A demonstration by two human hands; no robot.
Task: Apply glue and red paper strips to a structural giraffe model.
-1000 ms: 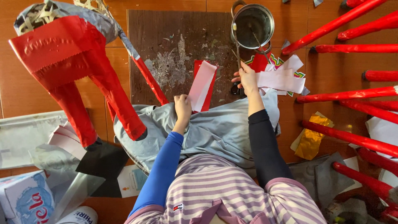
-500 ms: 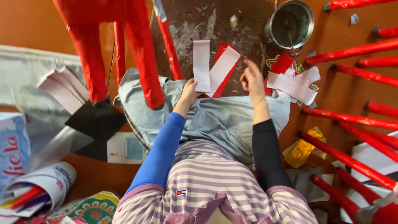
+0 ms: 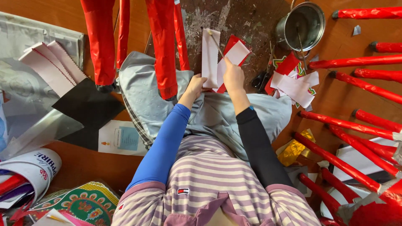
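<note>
Meanwhile, left hand [image 3: 196, 85] fingers pinch a white paper strip [image 3: 210, 56] while right hand [image 3: 233, 75] fingers grip a thin brush [image 3: 216, 44] over it.

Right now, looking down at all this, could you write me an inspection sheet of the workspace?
Surface: brown floor, with a dark smeared board ahead.
Job's things: white paper strip held by left hand; thin stick in right hand, over it.
Clutter: metal pot, red-wrapped sticks, loose white strips, black sheet, gold foil.
Hands: both bare, both gripping.
Cables: nothing seen.
Surroundings: grey cloth on lap, red paper frame hanging.
</note>
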